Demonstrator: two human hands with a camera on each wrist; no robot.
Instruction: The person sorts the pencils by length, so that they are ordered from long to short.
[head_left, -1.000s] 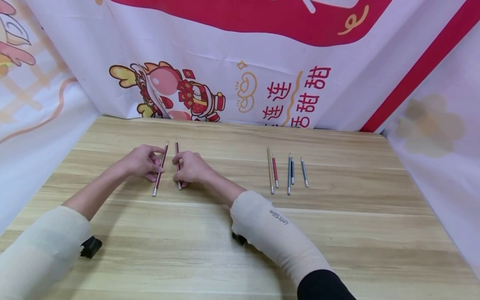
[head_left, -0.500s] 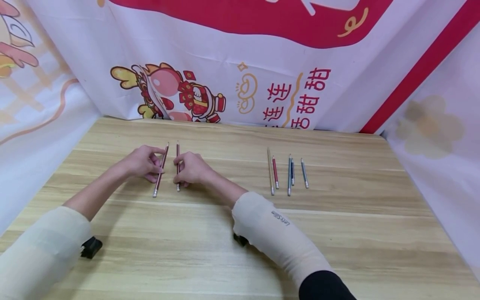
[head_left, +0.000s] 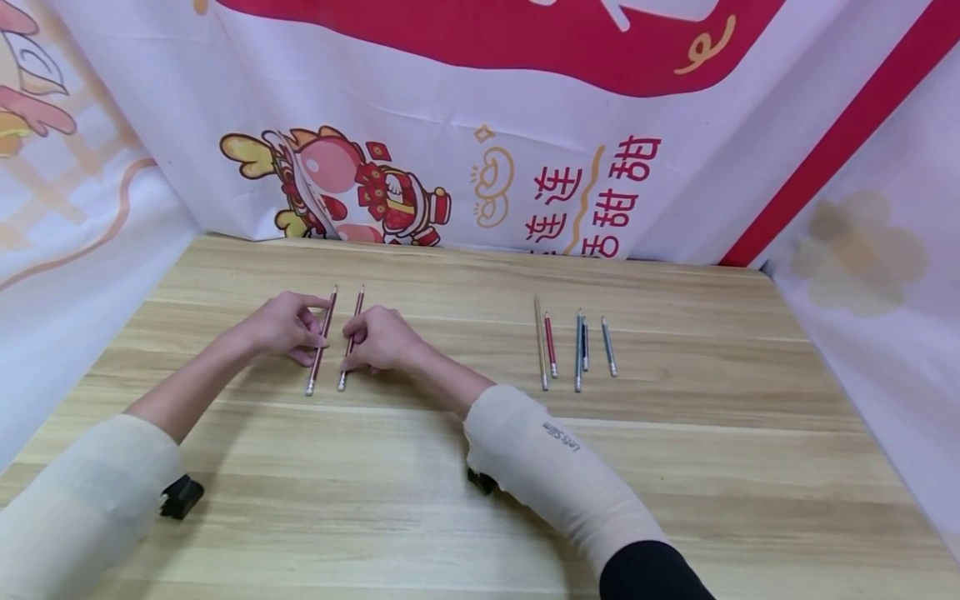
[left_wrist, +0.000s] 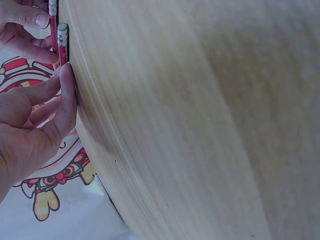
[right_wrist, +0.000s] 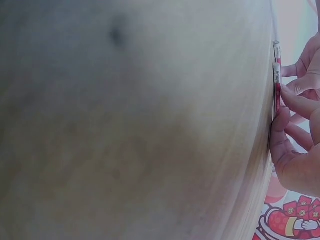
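Observation:
Two dark red pencils with white erasers lie side by side on the table, points away from me and both slanting slightly right toward their tips. My left hand (head_left: 285,323) holds the left pencil (head_left: 318,367) with index finger and thumb along its shaft. Just to the right, my right hand (head_left: 386,337) pinches the other pencil (head_left: 350,343), thumb near the eraser end. A narrow gap separates the pencils. In the left wrist view, fingertips meet one red pencil (left_wrist: 62,45) just behind its eraser. The right wrist view catches the right-hand pencil (right_wrist: 278,95) edge-on.
Right of centre on the wooden table (head_left: 675,467) lie a yellowish pencil (head_left: 541,346), a short red pencil (head_left: 551,343) and several bluish ones, including a grey-blue pencil (head_left: 609,346). A printed cloth (head_left: 420,100) hangs behind the table's back edge.
The right-hand pencil has turned: its eraser end swung left and toward me, its tip slightly right, so it now slants like the left one. My left hand and its pencil stay put.

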